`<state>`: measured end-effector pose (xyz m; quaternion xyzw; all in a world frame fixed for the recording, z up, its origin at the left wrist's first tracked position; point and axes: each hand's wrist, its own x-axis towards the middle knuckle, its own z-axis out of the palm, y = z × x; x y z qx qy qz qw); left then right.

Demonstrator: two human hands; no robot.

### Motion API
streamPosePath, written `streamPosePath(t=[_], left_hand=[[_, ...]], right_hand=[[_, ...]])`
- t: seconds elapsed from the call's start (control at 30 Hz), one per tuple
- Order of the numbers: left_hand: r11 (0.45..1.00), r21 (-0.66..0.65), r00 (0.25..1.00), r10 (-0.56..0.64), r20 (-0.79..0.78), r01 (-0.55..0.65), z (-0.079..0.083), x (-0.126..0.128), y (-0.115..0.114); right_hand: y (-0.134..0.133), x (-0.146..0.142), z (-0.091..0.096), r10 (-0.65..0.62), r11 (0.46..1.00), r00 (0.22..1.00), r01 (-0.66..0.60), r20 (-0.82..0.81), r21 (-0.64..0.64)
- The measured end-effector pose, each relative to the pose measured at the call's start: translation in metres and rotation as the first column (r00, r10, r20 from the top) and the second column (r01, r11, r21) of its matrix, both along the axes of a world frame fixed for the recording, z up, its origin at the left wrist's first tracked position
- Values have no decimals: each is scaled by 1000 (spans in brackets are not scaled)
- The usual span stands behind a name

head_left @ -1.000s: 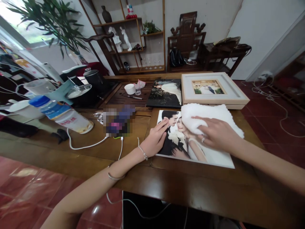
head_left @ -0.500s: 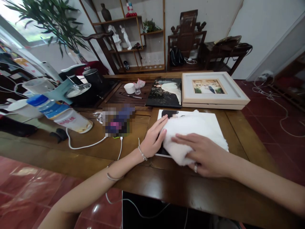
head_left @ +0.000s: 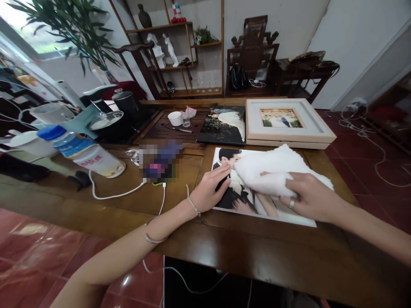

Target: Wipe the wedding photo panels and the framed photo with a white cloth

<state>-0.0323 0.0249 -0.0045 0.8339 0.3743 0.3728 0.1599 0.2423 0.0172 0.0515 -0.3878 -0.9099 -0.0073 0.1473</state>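
Observation:
A photo panel (head_left: 239,203) with a printed picture lies flat on the wooden table (head_left: 250,248) in front of me. My left hand (head_left: 213,184) rests on its left edge, fingers stretched out and pointing away from me. A fluffy white cloth (head_left: 272,167) covers much of the panel's upper and right side. Bunched in my right hand (head_left: 305,194), which wears a ring, the cloth lies against the panel's surface. The right fingertips are partly hidden in its folds.
Beyond the panel lie a dark photo album (head_left: 223,124) and a white picture frame (head_left: 289,122). To the left are a blue-capped bottle (head_left: 81,152), a white cable (head_left: 112,198), a white cup (head_left: 175,118), and a black pot (head_left: 107,126).
My right hand has moved right with the cloth, uncovering the printed picture on the panel's left and lower part. The left hand has stayed at the left edge.

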Motion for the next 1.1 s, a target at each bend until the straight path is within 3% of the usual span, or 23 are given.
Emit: streamPosePath(t=[0.2,0.37,0.47,0.57,0.8,0.9,1.0,1.1], left_hand=[[1000,1,1000,0,-3,0,-2,0,2],[1000,-2,1000,-9,2,9,0,0,1],[1000,-4,1000,12,-12,-12,1,1,1],[1000,6,1000,11,-12,-11,1,1,1],[1000,-4,1000,2,-3,-2,0,0,1],[1000,-8,1000,11,2,-11,-1,0,1],[999,-28,1000,26,-10,-26,-1,1,1],[998,-42,999,42,-5,-42,-1,1,0]], right_hand=[[38,-28,2,-87,993,992,79,-94,-88],[53,-69,5,-30,990,995,18,-91,-138],[55,-79,5,-5,991,998,-4,-62,-137],[52,-67,3,-15,992,999,11,-29,-126],[37,15,-3,-187,982,982,187,10,-31],[22,36,-9,-242,970,970,241,16,26],[-7,33,-19,-176,980,984,172,25,97],[-43,14,-26,38,982,999,-34,-18,188]])
